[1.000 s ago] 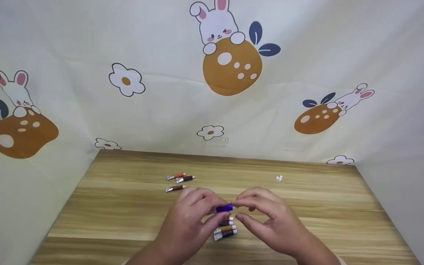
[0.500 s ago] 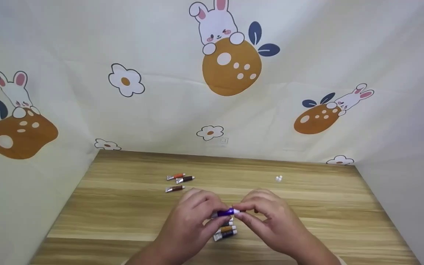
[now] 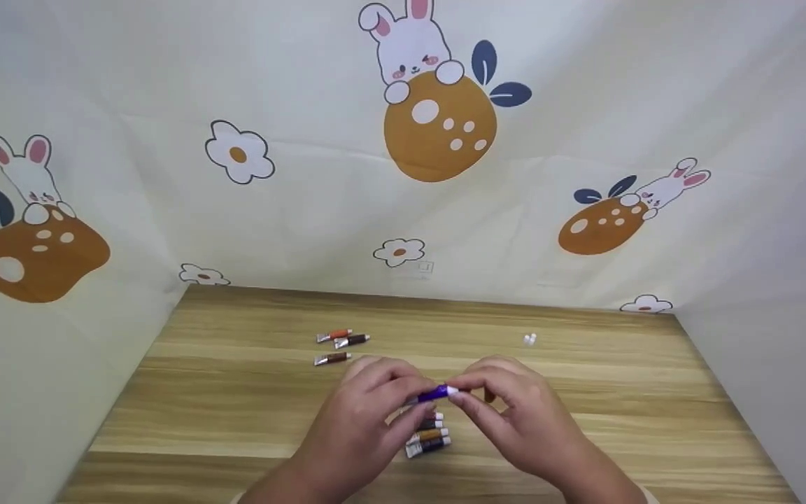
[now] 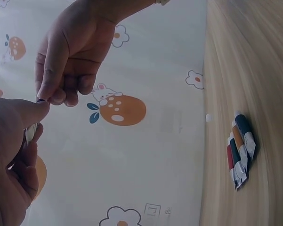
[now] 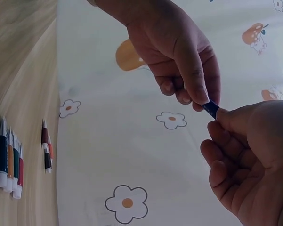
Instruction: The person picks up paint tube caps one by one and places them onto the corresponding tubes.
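In the head view a small violet paint tube (image 3: 433,394) lies sideways between the two hands, raised over the table. My left hand (image 3: 354,420) pinches its body between thumb and fingers, hiding the crimped end. The thumb and index finger of my right hand (image 3: 525,413) pinch the tube's white cap (image 3: 453,391). From the right wrist, a short stretch of the dark-looking tube (image 5: 210,108) shows between both sets of fingertips. Below the hands, several capped paint tubes (image 3: 431,435) lie side by side, partly covered by the left hand.
Three more tubes, orange (image 3: 338,334), near-black (image 3: 355,341) and brown (image 3: 334,358), lie at the back left. Small white pieces (image 3: 529,339) sit at the back right. A patterned cloth (image 3: 305,210) encloses the wooden table (image 3: 235,406) behind and at the sides.
The right thumb was apart from the tube a second ago; thumb and finger have since come together on the white cap. Tube and fingertips dipped slightly, then rose again.
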A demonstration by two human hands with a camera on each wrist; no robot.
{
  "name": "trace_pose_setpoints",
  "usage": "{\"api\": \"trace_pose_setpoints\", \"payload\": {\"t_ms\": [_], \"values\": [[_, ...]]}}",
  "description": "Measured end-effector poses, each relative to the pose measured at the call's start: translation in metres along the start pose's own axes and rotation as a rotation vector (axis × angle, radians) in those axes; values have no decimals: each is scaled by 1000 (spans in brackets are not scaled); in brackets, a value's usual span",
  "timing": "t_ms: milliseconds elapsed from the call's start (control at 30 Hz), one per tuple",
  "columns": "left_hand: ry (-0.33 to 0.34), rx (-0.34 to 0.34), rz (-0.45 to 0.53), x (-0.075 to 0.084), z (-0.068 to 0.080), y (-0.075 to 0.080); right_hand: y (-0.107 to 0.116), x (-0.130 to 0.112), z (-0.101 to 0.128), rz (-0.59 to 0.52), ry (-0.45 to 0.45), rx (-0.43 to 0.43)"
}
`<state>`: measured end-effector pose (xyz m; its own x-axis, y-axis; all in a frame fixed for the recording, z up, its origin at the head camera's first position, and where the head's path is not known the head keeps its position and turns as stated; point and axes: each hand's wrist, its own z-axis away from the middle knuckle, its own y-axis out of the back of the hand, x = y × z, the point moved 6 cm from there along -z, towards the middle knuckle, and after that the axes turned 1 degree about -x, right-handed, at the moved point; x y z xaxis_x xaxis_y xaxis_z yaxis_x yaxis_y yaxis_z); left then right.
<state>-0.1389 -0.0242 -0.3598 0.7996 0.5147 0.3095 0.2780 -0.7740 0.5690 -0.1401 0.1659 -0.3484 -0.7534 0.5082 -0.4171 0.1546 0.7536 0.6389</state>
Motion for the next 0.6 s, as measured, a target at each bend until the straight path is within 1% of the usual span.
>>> {"api": "trace_pose_setpoints", "payload": {"t_ms": [100,200,267,333,400,600], "values": [[24,-36,-20,-4,1,-3,-1,7,-1,15,-109,-30],[7,-44,-25,-8,2,-7,-3,16,-1,9,-210,-76],[-3,-51,-25,-10,2,-10,-4,21,-2,-1,-246,-97],[-9,-55,-17,-12,2,-12,-6,26,-2,-10,-264,-111],[5,-72,-9,-15,3,-14,-7,29,-3,-18,-279,-125],[107,-144,8,-28,5,-22,-11,43,-3,-40,-358,-189]]}}
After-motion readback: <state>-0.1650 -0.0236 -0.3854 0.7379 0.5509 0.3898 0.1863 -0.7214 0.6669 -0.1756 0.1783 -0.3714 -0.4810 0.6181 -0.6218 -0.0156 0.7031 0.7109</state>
